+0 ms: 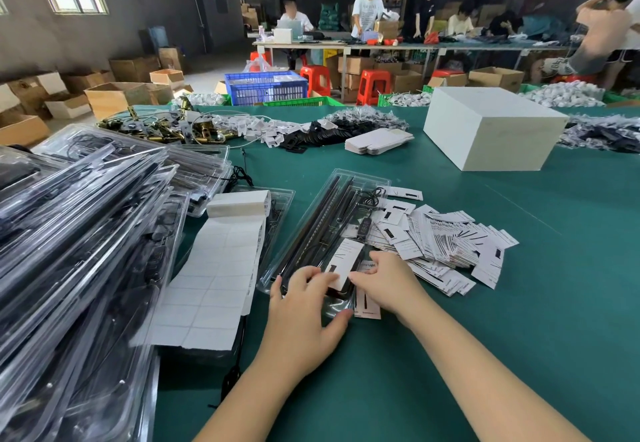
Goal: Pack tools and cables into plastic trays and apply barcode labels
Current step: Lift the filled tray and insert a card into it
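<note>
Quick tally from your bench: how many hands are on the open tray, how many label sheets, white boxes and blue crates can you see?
Hands on the clear tray: 2, left hand and right hand
Label sheets: 1
White boxes: 1
Blue crates: 1
Total: 5

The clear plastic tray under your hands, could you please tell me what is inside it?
Inside the clear plastic tray lie long black bars, a coiled black cable and a small black controller. A white card and both hands cover its near end.

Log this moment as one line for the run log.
step: placing card | left hand: steadies clear tray | right hand: holds printed card on tray
</note>
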Demonstrator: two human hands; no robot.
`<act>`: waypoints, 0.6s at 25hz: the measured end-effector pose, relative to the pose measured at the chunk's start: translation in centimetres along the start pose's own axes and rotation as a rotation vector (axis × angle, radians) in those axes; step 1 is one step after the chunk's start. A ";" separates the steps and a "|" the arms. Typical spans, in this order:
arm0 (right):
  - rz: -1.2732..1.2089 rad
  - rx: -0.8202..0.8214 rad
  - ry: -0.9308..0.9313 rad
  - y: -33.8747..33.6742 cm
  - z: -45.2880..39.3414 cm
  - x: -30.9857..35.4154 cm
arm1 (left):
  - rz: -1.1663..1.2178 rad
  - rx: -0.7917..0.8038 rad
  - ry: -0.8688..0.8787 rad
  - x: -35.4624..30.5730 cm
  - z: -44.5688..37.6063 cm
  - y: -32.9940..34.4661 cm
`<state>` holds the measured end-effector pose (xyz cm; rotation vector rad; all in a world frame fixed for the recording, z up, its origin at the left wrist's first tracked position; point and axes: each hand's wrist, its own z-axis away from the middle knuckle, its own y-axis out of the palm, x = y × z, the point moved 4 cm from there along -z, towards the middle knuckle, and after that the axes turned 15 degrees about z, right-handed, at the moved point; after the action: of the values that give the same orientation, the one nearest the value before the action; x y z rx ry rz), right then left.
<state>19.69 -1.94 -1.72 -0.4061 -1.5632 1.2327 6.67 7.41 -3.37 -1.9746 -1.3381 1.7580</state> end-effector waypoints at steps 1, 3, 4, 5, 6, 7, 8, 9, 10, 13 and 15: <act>-0.055 0.001 0.006 -0.2 0.1 0.0 | 0.060 -0.024 -0.008 0.1 -0.1 -0.2; -0.106 -0.017 0.025 -0.5 0.3 -0.3 | 0.177 -0.040 -0.033 0.3 -0.2 -0.3; -0.115 -0.030 0.037 -0.5 0.4 -0.5 | 0.208 -0.042 -0.038 0.3 -0.2 -0.4; -0.121 -0.045 0.047 -0.4 0.6 -0.7 | 0.209 -0.045 -0.040 0.3 -0.2 -0.4; -0.121 -0.064 0.048 -0.4 0.7 -0.9 | 0.192 -0.047 -0.038 0.3 -0.2 -0.5; -0.117 -0.085 0.037 -0.4 1.0 -1.1 | 0.173 -0.045 -0.038 0.3 -0.2 -0.5; -0.119 -0.104 0.014 -0.3 1.4 -1.2 | 0.158 -0.037 -0.036 0.3 -0.3 -0.6; -0.132 -0.123 -0.019 -0.2 1.8 -1.4 | 0.137 -0.024 -0.031 0.2 -0.3 -0.6; -0.137 -0.149 -0.055 -0.1 2.2 -1.4 | 0.104 -0.009 -0.019 0.2 -0.4 -0.6; -0.096 -0.260 -0.109 0.3 3.5 -1.7 | 0.050 0.002 0.003 0.2 -0.4 -0.7; -0.095 -0.326 -0.148 0.5 4.1 -1.8 | 0.053 -0.001 0.000 0.2 -0.3 -0.7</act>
<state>16.67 -5.09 -2.72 -0.4505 -1.8977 0.9530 6.57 8.09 -2.91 -2.0286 -1.2985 1.7806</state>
